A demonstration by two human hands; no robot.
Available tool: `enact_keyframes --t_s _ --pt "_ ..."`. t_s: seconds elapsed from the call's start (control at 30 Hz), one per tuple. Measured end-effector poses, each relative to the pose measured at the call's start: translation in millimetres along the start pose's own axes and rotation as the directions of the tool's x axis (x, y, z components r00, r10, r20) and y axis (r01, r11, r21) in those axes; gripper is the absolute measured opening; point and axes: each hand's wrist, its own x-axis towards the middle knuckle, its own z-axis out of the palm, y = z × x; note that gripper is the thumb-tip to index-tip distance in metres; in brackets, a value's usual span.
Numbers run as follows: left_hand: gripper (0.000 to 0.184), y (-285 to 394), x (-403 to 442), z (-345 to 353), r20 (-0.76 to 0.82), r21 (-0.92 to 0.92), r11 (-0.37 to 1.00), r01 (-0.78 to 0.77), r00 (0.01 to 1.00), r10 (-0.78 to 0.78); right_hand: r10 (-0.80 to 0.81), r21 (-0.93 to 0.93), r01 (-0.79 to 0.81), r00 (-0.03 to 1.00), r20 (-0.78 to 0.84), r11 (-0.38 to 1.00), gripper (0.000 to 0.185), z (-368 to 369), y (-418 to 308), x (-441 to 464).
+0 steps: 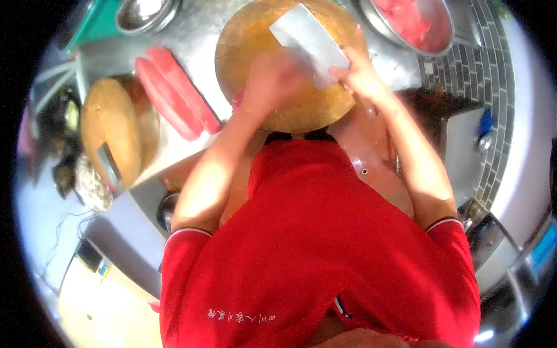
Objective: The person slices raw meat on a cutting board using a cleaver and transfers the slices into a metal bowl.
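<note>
My right hand (364, 76) is closed on a broad cleaver (310, 43), whose grey blade lies tilted over a round wooden chopping block (243, 35). Beside the blade, over the middle of the block, is my left hand (271, 81), smeared by motion. Its fingers and anything in them cannot be made out. A small bit of red shows by the left wrist, at the block's edge.
Left of the block lie two long red-pink pieces (174, 95). Farther left stands another round block (110, 124) with a dark blade (108, 164) on it. Metal bowls (145, 14) stand at the upper left; a metal bowl (448, 32) at the upper right holds pink pieces (406, 20).
</note>
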Motion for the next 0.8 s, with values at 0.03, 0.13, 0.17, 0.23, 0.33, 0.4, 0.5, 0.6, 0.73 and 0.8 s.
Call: enact_keyframes --t_s 0.03,0.13,0.17,0.23,0.33,0.4,0.5,0.6,0.73,0.8 --pt "0.014 -9.1 -5.2 8.8 -0.032 0.080 0.997 0.011 0.999 -0.009 0.006 -0.007 -0.006 1.000 -0.004 1.000 0.030 -2.2 1.9 -0.7" --pt "0.012 -10.5 -9.6 13.3 0.010 0.067 0.998 -0.006 1.000 0.006 -0.052 -0.029 0.051 0.998 -0.024 0.998 0.032 -9.0 15.2 -3.9" --pt "0.013 -15.5 -8.2 15.2 0.045 0.099 0.993 -0.062 0.997 0.058 -0.120 -0.036 0.119 0.992 -0.040 0.992 0.033 -10.4 22.8 -5.6" --pt "0.013 -9.1 -13.3 21.1 0.012 0.114 0.993 -0.037 0.999 0.036 -0.250 -0.140 0.235 0.962 -0.108 0.962 0.038 -12.0 40.6 -2.2" --pt "0.016 -3.7 -10.4 16.9 0.062 0.230 0.973 -0.029 0.998 0.015 -0.470 -0.396 0.390 0.874 -0.127 0.831 0.042 -20.4 64.5 -6.5" --pt "0.017 7.8 -11.4 15.3 0.059 0.235 0.968 0.091 0.992 -0.107 -0.563 -0.418 0.475 0.818 -0.113 0.774 0.043 -29.9 83.4 -20.2" --pt "0.022 42.2 -24.4 18.8 -0.027 0.375 0.925 0.051 0.999 -0.044 -0.639 -0.387 0.569 0.766 -0.071 0.726 0.050 -44.3 113.4 -40.9" --pt "0.018 97.1 -64.8 44.7 -0.112 0.370 0.928 0.050 0.994 -0.008 -0.592 -0.229 0.549 0.773 -0.227 0.804 0.051 -58.7 150.0 -59.0" --pt "0.020 154.7 -137.7 104.0 0.207 0.175 0.984 0.013 0.977 -0.050 -0.359 -0.059 0.368 0.838 -0.411 0.928 0.046 -87.9 212.9 -101.1" --pt "0.021 150.6 -179.6 130.9 0.392 0.226 0.970 0.091 0.903 -0.176 -0.324 -0.056 0.334 0.837 -0.440 0.941 0.040 -91.5 268.5 -123.9"
